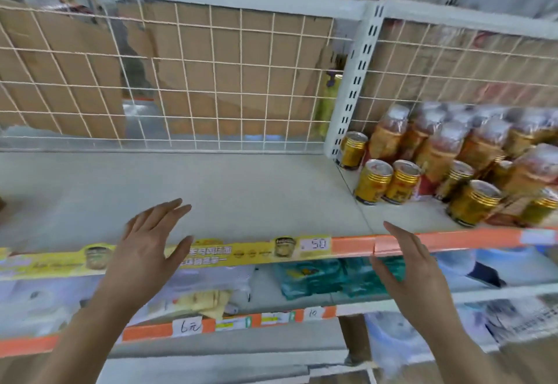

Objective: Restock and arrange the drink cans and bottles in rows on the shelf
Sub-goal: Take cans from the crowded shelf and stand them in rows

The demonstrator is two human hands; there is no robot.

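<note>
A white shelf board (211, 190) stretches in front of me, bare on its left section. On the right section stand several gold drink cans (373, 182) and behind them several orange-labelled bottles (389, 133) with wrapped tops. My left hand (148, 247) hovers over the shelf's front edge with fingers straight and spread, holding nothing. My right hand (407, 266) is raised at the front edge to the right, fingers straight, palm facing left, also holding nothing. Both hands are apart from the cans.
A white wire grid (211, 81) backs the shelf, with cardboard behind it. A slotted upright post (353, 87) splits the two sections. A yellow price strip (241, 255) and orange edge run along the front. Lower shelves hold packaged goods (317, 278).
</note>
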